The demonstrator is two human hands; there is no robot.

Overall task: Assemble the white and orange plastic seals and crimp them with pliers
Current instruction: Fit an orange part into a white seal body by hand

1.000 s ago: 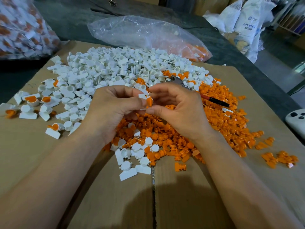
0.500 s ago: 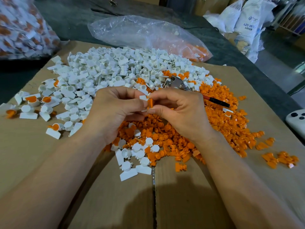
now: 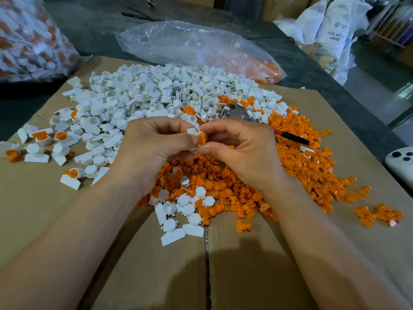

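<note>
**Q:** What stage of the work did the figure show?

**A:** An early one, by the look of it. A few joined seals (image 3: 43,137) lay at the left edge of the cardboard (image 3: 245,265) covering the desk (image 3: 312,70); whether they had been crimped could not be told. The white pile (image 3: 156,92) and the orange pile (image 3: 301,157) were both large, so most of the job remained. The pliers (image 3: 239,111) lay among the parts just beyond the right hand, touched by neither hand.

**Q:** And the hands?

**A:** Both were raised above the piles and brought together at the fingertips. The left hand (image 3: 152,151) pinched a white seal body (image 3: 191,131) between curled fingers and thumb. The right hand (image 3: 245,151) pinched an orange insert (image 3: 202,138), which touched the white part — apparently being pressed into it, though how fully it was seated was hidden. Crimping of this pair was not yet begun.
</note>
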